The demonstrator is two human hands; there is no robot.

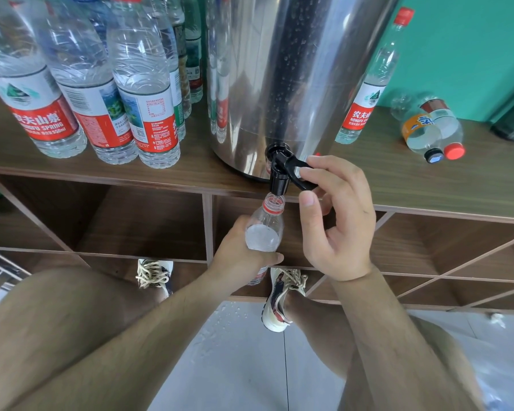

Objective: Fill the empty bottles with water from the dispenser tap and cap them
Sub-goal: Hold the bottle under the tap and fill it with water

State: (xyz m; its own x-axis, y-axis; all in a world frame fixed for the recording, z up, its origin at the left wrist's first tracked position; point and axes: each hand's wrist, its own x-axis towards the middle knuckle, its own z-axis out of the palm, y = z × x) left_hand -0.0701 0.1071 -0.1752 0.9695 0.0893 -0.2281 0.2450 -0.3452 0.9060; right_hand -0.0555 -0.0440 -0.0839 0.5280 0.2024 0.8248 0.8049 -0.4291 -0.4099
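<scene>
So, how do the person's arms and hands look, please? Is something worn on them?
Both are bare. The left hand and right hand wear no gloves, and no ring shows on the fingers, whose nails are short and plain. The left forearm and right forearm show no sleeve, and no watch or band is at the wrists.

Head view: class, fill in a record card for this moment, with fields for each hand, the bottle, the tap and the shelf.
left hand: grips the bottle
right hand: pinches the tap lever
bottle: uncapped, upright, mouth just under the spout, water inside
dispenser: steel, stands on the shelf
shelf: labelled bottles upright at left, two lying bottles at right
</scene>
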